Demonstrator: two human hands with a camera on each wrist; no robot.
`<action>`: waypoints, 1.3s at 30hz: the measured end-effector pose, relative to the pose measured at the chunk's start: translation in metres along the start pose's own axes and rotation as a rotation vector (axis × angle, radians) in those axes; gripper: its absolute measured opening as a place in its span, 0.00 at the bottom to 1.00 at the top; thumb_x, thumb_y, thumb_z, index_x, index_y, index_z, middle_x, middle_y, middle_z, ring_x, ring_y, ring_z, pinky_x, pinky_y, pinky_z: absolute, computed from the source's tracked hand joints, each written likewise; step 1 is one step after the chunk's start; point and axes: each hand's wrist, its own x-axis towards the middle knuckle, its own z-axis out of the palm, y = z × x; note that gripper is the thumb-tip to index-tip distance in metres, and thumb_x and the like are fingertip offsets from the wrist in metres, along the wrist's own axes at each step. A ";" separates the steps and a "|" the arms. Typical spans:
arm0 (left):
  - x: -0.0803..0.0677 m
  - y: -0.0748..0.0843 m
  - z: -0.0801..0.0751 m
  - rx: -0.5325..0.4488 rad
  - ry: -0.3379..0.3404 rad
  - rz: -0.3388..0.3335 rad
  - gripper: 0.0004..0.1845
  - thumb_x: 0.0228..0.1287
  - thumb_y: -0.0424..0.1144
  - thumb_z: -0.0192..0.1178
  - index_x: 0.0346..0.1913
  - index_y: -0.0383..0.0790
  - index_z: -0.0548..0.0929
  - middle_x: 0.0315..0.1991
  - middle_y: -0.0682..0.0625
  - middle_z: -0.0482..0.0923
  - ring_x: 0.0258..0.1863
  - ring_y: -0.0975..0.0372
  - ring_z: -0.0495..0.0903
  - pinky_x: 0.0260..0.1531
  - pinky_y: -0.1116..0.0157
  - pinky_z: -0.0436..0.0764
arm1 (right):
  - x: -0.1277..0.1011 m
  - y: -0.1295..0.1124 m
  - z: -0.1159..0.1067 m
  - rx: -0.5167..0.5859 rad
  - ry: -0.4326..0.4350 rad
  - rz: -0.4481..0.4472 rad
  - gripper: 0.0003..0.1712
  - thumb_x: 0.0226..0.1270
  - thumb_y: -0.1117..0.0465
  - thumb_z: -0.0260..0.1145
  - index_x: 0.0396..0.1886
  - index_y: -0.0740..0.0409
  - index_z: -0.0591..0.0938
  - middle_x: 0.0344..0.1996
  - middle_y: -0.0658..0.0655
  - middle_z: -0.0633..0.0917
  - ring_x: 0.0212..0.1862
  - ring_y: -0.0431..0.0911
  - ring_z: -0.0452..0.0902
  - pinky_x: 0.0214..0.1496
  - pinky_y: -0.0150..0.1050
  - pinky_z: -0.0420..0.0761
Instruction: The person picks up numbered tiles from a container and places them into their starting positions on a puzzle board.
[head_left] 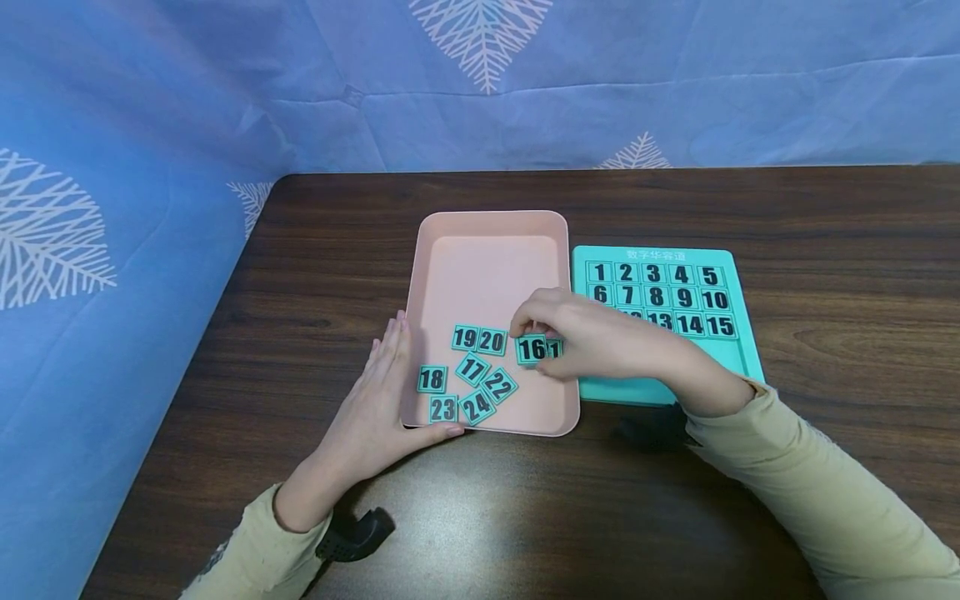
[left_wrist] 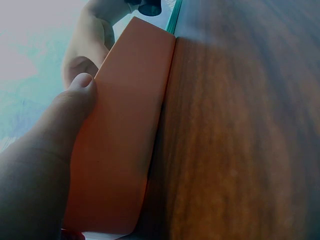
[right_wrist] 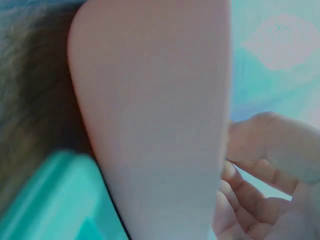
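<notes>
A pink tray stands on the dark wooden table. In it lie several teal number tiles, among them 18 and 19. My right hand pinches tile 16 over the tray's right side; another tile is partly hidden behind it. My left hand lies flat against the tray's left wall, thumb along the near rim; the left wrist view has the thumb on the tray's wall. The teal number board sits right of the tray, with tiles 1 to 15 in place.
A blue cloth with white leaf prints hangs behind and to the left of the table. The table's left edge runs close to my left arm. Bare wood lies in front of the tray and right of the board.
</notes>
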 end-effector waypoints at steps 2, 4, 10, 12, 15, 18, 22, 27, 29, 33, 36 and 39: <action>0.000 0.000 0.000 -0.002 0.001 -0.001 0.68 0.44 0.76 0.59 0.75 0.42 0.33 0.77 0.46 0.33 0.74 0.60 0.32 0.71 0.54 0.44 | -0.005 0.001 -0.005 -0.003 0.017 0.010 0.21 0.51 0.67 0.74 0.46 0.58 0.81 0.42 0.50 0.78 0.36 0.47 0.70 0.36 0.41 0.75; 0.000 0.000 0.000 -0.001 0.002 -0.002 0.69 0.43 0.76 0.60 0.75 0.42 0.34 0.77 0.46 0.33 0.74 0.60 0.32 0.71 0.54 0.44 | -0.010 0.003 -0.010 -0.016 0.035 0.015 0.21 0.51 0.68 0.74 0.47 0.58 0.81 0.43 0.50 0.78 0.36 0.47 0.70 0.37 0.41 0.76; 0.000 0.000 0.000 -0.004 0.004 0.002 0.69 0.43 0.76 0.60 0.75 0.42 0.33 0.77 0.46 0.33 0.74 0.60 0.32 0.71 0.54 0.44 | -0.029 0.011 -0.027 -0.062 0.084 0.049 0.19 0.53 0.67 0.72 0.47 0.55 0.80 0.41 0.50 0.78 0.39 0.48 0.69 0.38 0.42 0.74; 0.000 0.000 0.000 -0.005 0.003 0.003 0.68 0.43 0.76 0.60 0.75 0.42 0.33 0.77 0.46 0.32 0.74 0.60 0.32 0.71 0.54 0.43 | -0.035 0.014 -0.030 -0.076 0.091 0.065 0.20 0.54 0.66 0.72 0.47 0.55 0.80 0.40 0.50 0.77 0.39 0.47 0.68 0.38 0.42 0.73; 0.000 -0.001 0.000 -0.004 0.003 0.003 0.68 0.44 0.76 0.60 0.75 0.42 0.33 0.77 0.46 0.32 0.74 0.61 0.32 0.71 0.55 0.43 | -0.041 0.020 -0.033 -0.089 0.089 0.087 0.20 0.54 0.65 0.73 0.47 0.55 0.81 0.38 0.50 0.76 0.38 0.46 0.68 0.37 0.41 0.72; 0.000 -0.001 0.000 -0.001 0.003 0.005 0.68 0.44 0.76 0.60 0.75 0.42 0.33 0.77 0.46 0.32 0.74 0.61 0.32 0.71 0.55 0.43 | -0.044 0.026 -0.032 -0.099 0.079 0.101 0.20 0.53 0.65 0.74 0.47 0.55 0.80 0.34 0.51 0.74 0.37 0.47 0.67 0.35 0.41 0.70; 0.000 -0.001 0.000 -0.003 0.002 0.003 0.69 0.44 0.76 0.60 0.75 0.42 0.33 0.77 0.46 0.32 0.74 0.60 0.32 0.71 0.55 0.43 | -0.045 0.034 -0.029 -0.099 0.066 0.113 0.20 0.52 0.66 0.75 0.46 0.57 0.81 0.32 0.52 0.72 0.35 0.47 0.66 0.34 0.41 0.68; 0.001 0.000 0.001 -0.001 -0.001 -0.006 0.69 0.43 0.76 0.60 0.75 0.43 0.32 0.77 0.47 0.32 0.74 0.61 0.32 0.71 0.54 0.43 | -0.046 0.042 -0.028 -0.102 0.052 0.113 0.21 0.50 0.66 0.76 0.46 0.57 0.81 0.30 0.52 0.72 0.33 0.47 0.65 0.31 0.41 0.66; 0.001 0.000 0.001 0.000 -0.001 -0.008 0.69 0.43 0.77 0.59 0.75 0.43 0.32 0.77 0.47 0.32 0.74 0.61 0.32 0.71 0.53 0.44 | -0.046 0.044 -0.027 -0.103 0.043 0.117 0.21 0.50 0.67 0.76 0.45 0.57 0.82 0.30 0.52 0.72 0.33 0.47 0.65 0.31 0.40 0.66; 0.001 0.000 0.001 0.001 -0.002 -0.007 0.69 0.43 0.76 0.60 0.75 0.43 0.32 0.77 0.47 0.32 0.74 0.61 0.32 0.71 0.53 0.44 | -0.046 0.047 -0.027 -0.102 0.022 0.130 0.20 0.50 0.67 0.75 0.44 0.57 0.82 0.30 0.52 0.72 0.32 0.47 0.65 0.31 0.40 0.66; 0.001 0.000 0.000 0.000 -0.003 -0.007 0.69 0.43 0.76 0.60 0.75 0.43 0.32 0.77 0.47 0.32 0.74 0.61 0.31 0.71 0.54 0.44 | -0.046 0.047 -0.026 -0.104 0.012 0.135 0.19 0.50 0.67 0.74 0.44 0.56 0.82 0.30 0.52 0.72 0.32 0.47 0.65 0.31 0.41 0.66; 0.000 0.000 0.000 0.002 -0.006 -0.010 0.69 0.44 0.76 0.59 0.75 0.43 0.31 0.77 0.47 0.31 0.74 0.62 0.31 0.71 0.54 0.44 | -0.046 0.047 -0.026 -0.103 0.010 0.140 0.19 0.50 0.67 0.74 0.45 0.57 0.82 0.30 0.52 0.72 0.32 0.47 0.64 0.31 0.41 0.65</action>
